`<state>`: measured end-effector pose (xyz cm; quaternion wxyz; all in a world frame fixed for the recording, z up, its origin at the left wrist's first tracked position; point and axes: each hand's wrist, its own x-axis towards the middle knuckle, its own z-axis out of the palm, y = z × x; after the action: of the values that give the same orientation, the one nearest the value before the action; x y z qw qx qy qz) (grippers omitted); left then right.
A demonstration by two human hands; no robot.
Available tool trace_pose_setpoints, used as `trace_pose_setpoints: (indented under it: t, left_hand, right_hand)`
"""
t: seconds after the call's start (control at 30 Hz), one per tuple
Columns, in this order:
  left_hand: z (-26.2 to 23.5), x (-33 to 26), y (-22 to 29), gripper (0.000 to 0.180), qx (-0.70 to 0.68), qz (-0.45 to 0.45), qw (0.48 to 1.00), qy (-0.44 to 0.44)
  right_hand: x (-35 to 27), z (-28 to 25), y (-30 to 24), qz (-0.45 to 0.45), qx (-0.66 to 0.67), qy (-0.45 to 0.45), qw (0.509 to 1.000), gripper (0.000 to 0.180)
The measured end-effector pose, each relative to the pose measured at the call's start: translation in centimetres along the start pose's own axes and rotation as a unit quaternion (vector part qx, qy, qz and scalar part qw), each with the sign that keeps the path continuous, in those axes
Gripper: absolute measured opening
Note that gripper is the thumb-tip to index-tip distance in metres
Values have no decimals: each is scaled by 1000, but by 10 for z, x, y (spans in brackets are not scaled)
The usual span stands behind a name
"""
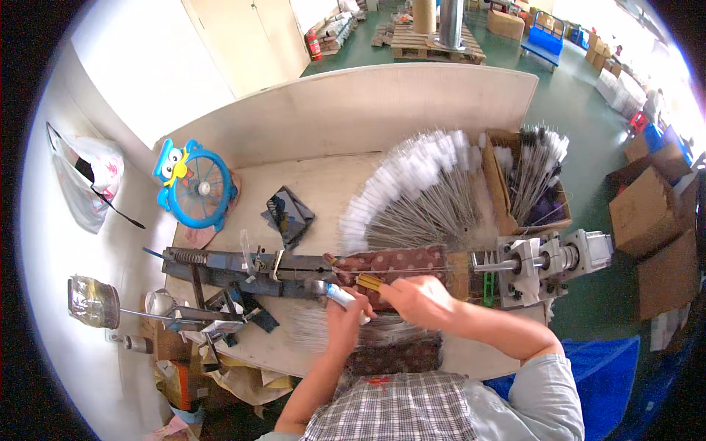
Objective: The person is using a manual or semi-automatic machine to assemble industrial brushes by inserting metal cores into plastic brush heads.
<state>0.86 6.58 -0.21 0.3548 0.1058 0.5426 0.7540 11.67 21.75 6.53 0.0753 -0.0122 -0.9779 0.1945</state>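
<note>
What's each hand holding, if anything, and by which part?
Left hand: a white-blue tube, toward its lower end. Right hand: a yellow piece, by its right end.

Left hand (344, 314) and right hand (423, 301) curled, near each other, right elbow (548, 344) bent outward

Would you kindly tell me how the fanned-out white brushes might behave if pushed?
The brushes look light for their size, with thin stems and fluffy heads. Lying in a spread-out fan, they would probably slide apart. The straight stems seem fairly stiff.
</note>
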Motion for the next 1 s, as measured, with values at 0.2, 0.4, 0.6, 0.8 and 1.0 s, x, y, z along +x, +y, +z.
trace_pose_setpoints:
  t: [0.2,0.4,0.6,0.8,1.0]
  left_hand:
    - [-24,10,12,29,387,-32,922,-7]
    - [-96,-14,42,30,84,-33,977,193]
    - [-193,-31,54,30,-156,-63,942,290]
    - [-189,-57,55,28,-48,-102,941,318]
    - [-237,-110,40,26,-68,176,822,537]
  right_hand:
    - [34,67,19,17,13,82,996,33]
    - [17,29,9,-41,79,74,993,23]
    - [24,24,5,-45,113,64,990,20]
    - [25,25,2,-29,119,39,992,21]
    - [21,30,7,-20,100,0,995,20]
